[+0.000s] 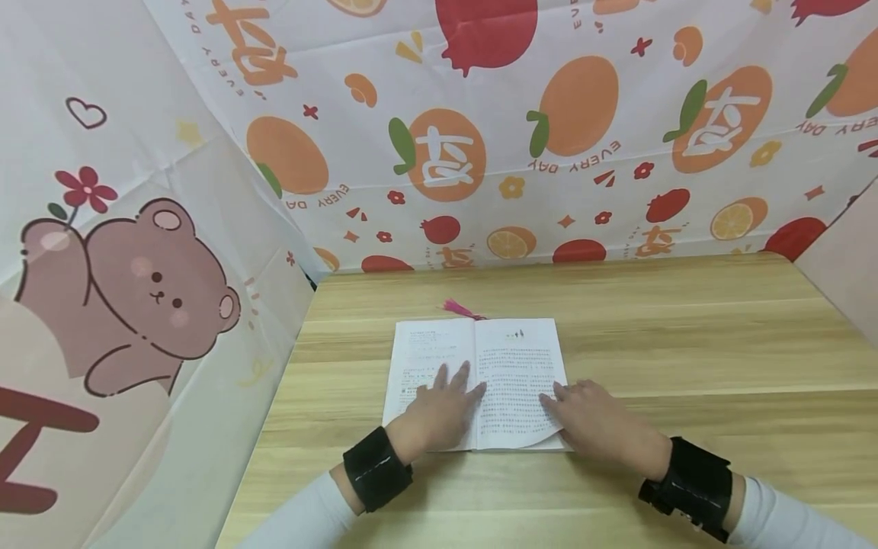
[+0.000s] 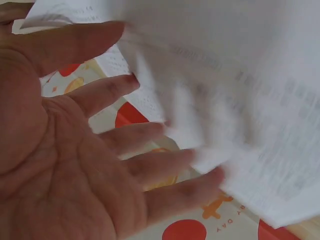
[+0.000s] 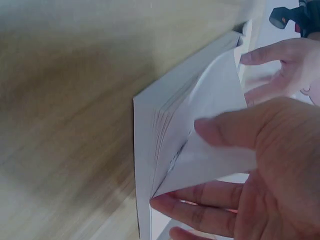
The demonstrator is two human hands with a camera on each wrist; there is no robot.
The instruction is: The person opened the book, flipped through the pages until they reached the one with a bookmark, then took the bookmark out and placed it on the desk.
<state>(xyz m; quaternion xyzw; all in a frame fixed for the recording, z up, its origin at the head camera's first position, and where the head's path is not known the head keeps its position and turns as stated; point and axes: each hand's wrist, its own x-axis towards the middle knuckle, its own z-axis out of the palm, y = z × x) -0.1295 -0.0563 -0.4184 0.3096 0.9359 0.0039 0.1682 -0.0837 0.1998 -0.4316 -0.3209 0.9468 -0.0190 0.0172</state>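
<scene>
An open book [image 1: 517,362] lies on the wooden table, with printed text on both pages. The left hand [image 1: 442,412] is over the left page near the spine, its fingers spread. In the left wrist view, the straight fingers of that hand [image 2: 125,145] reach toward a blurred white page [image 2: 285,115]. At the lower right corner of the book, the right hand [image 1: 593,421] pinches a page. The right wrist view has this page [image 3: 222,87] bent up from the stack, thumb on one face and fingers at its other side.
A pink tassel [image 1: 461,309] sticks out from the top of the book near the spine. The wooden table [image 1: 686,328] extends on both sides. Behind it hangs a fruit-print cloth [image 1: 507,191]; a bear-print cloth [image 1: 158,282] hangs on the left. Black bands [image 1: 377,469] wrap both wrists.
</scene>
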